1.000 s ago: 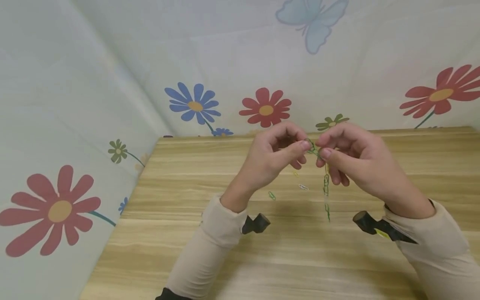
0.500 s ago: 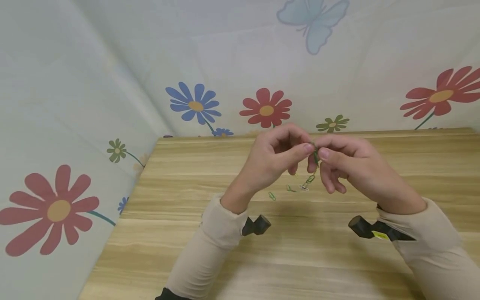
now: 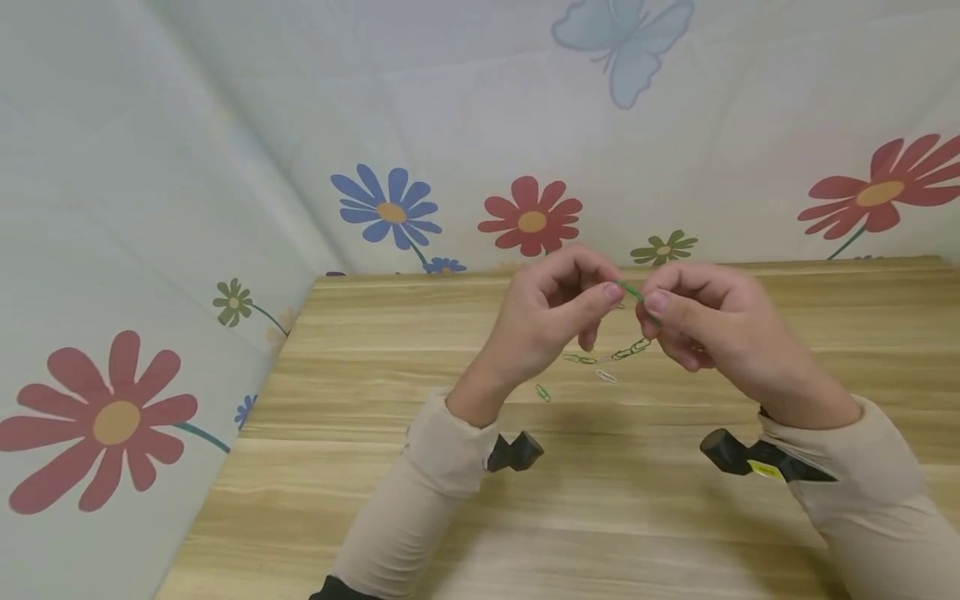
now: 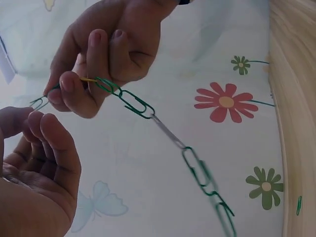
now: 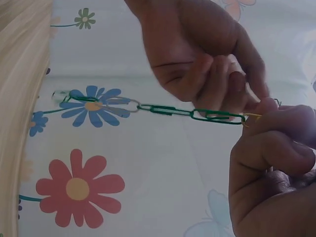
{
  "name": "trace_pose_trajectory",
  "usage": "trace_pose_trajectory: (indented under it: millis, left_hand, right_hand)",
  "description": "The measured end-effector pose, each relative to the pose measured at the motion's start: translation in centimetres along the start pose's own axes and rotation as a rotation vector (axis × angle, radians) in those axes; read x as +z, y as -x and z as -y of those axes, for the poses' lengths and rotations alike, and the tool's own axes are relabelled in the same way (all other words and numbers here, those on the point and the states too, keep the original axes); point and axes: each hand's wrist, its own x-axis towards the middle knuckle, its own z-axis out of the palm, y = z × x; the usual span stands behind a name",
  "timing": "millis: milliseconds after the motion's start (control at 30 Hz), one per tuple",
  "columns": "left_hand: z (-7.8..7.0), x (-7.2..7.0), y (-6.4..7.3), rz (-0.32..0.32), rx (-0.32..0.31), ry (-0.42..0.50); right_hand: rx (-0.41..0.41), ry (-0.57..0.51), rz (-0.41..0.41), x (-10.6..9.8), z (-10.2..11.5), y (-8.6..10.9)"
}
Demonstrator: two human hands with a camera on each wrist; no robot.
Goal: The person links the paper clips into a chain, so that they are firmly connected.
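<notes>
My left hand (image 3: 551,312) pinches a green paper clip (image 3: 630,289) between thumb and forefinger, high over the table. Across from it, my right hand (image 3: 716,321) holds the adjoining end of a paper-clip chain (image 3: 633,348), thumb against forefinger. In the left wrist view the chain's green, yellow and silvery clips (image 4: 138,102) run down from the right fingers, the lowest ones blurred. A yellow clip (image 5: 253,115) comes out beside the right fingertips in the right wrist view. Fingers partly hide the join between the two hands.
Below the hands, a loose green paper clip (image 3: 543,392) and a white one (image 3: 606,377) lie on the wood-grain table (image 3: 525,517). A flower-printed curtain (image 3: 450,100) stands behind the table and along its left side.
The hands have met and drawn slightly apart again. The chain, hanging straight down a second ago, has swung out to the left beneath the hands.
</notes>
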Motion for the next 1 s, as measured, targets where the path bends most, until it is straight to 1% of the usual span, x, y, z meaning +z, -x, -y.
trace_pose_trajectory:
  millis: [33, 67, 100, 167, 200, 267, 300, 333, 400, 433, 500, 533, 567, 633, 733, 800, 900, 1000]
  left_hand:
    - [0.5, -0.2, 0.0, 0.001, -0.021, -0.024]
    - [1.2, -0.4, -0.1, 0.002, -0.059, -0.064]
    - [2.0, -0.8, -0.1, 0.005, -0.109, -0.119]
    - [3.8, -1.4, 0.0, 0.026, -0.248, -0.254]
    - [4.8, -1.7, 0.0, 0.052, -0.327, -0.33]
    - [6.7, -2.0, 0.3, 0.14, -0.473, -0.507]
    - [7.6, -2.0, 0.4, 0.194, -0.535, -0.589]
    - [8.3, -1.9, 0.5, 0.256, -0.581, -0.669]
    - [9.5, -1.4, 0.7, 0.385, -0.638, -0.813]
    - [10.0, -1.0, 0.8, 0.442, -0.652, -0.87]
    - [10.5, -0.2, 0.9, 0.529, -0.66, -0.949]
    - [10.8, 0.1, 1.0, 0.56, -0.651, -0.986]
    - [11.0, 0.3, 1.1, 0.578, -0.642, -1.018]
    - [11.2, 0.7, 1.3, 0.597, -0.61, -1.084]
    - [11.6, 0.9, 1.6, 0.605, -0.561, -1.171]
    - [11.8, 0.9, 1.6, 0.617, -0.54, -1.192]
    - [11.9, 1.1, 1.6, 0.636, -0.55, -1.184]
    - [12.0, 1.4, 1.6, 0.653, -0.586, -1.158]
  right_hand:
    - [-0.013, -0.003, -0.011, -0.1, 0.0, 0.0]
    - [-0.023, -0.009, -0.024, -0.2, 0.0, 0.1]
    - [-0.031, -0.017, -0.037, -0.3, 0.0, 0.1]
    - [-0.04, -0.015, -0.055, -0.5, 0.0, 0.2]
    - [-0.042, -0.015, -0.063, -0.6, 0.1, 0.3]
    - [-0.049, -0.022, -0.076, -0.8, 0.2, 0.4]
    - [-0.051, -0.026, -0.081, -0.9, 0.2, 0.5]
    - [-0.055, -0.025, -0.085, -0.9, 0.3, 0.5]
    - [-0.058, -0.029, -0.096, -1.1, 0.4, 0.5]
    - [-0.06, -0.034, -0.1, -1.1, 0.5, 0.5]
    - [-0.06, -0.032, -0.099, -1.3, 0.7, 0.4]
    - [-0.061, -0.027, -0.092, -1.3, 0.8, 0.4]
    - [-0.055, -0.02, -0.084, -1.4, 1.0, 0.3]
    - [-0.035, 0.005, -0.055, -1.4, 1.3, 0.3]
    - [0.009, 0.064, -0.016, -1.3, 1.6, 0.1]
    - [0.019, 0.075, 0.001, -1.2, 1.7, 0.1]
    - [0.007, 0.064, 0.01, -1.2, 1.5, 0.1]
    - [0.0, 0.051, 0.015, -1.2, 1.3, 0.2]
